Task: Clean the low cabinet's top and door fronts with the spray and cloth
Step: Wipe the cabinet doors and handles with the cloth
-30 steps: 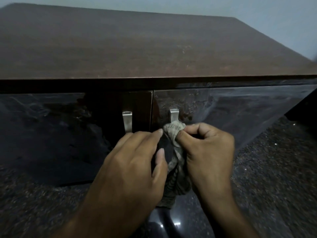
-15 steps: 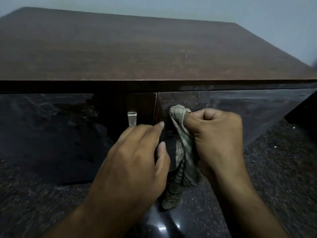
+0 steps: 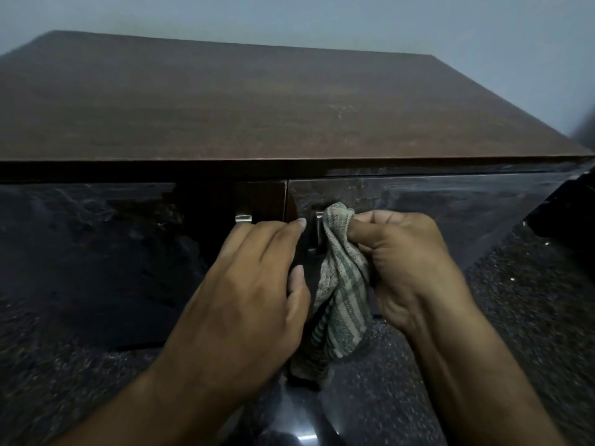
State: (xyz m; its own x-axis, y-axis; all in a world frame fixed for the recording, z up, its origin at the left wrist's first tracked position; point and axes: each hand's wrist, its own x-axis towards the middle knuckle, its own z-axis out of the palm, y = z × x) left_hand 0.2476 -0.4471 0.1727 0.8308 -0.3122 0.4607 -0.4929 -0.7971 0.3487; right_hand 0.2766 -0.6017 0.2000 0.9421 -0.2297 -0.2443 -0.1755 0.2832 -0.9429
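Observation:
A low cabinet with a brown wood-grain top [image 3: 257, 101] and two glossy dark door fronts fills the view. My right hand [image 3: 405, 262] pinches a striped grey-green cloth [image 3: 341, 284] against the metal handle [image 3: 318, 226] of the right door [image 3: 450, 207]; the cloth hangs down below my fist. My left hand [image 3: 251, 294] rests against the left door [image 3: 80, 252] just under its handle [image 3: 243, 218], fingers spread and holding nothing. No spray bottle is in sight.
A dark speckled floor [image 3: 531, 317] lies to the right and below the cabinet. A pale wall [image 3: 322, 17] stands behind it. A dark object [image 3: 573, 214] sits at the cabinet's right end.
My right hand has slid the cloth up along the right door's handle, from its lower part to its top. The left hand stayed in place on the left door.

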